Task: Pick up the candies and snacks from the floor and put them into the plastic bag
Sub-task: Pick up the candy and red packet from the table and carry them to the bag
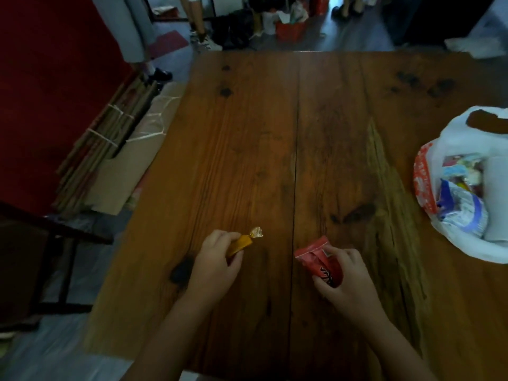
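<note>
My left hand [217,259] is closed around a gold-wrapped candy [244,241], whose twisted foil end sticks out past my fingers. My right hand [343,279] grips a red snack packet [316,253] with dark lettering. Both hands hover low over the near middle of a wooden table [275,133]. A white plastic bag [467,182] with red print lies at the table's right edge, its mouth open toward me, with several colourful wrapped snacks inside. Its right side runs out of the frame.
Bundled cardboard and flat sheets [110,149] lean beside a red wall at the left. A dark chair frame [55,243] stands at the lower left. Beyond the table's far edge are people's legs and shoes [203,37], bags and a red basket [288,28].
</note>
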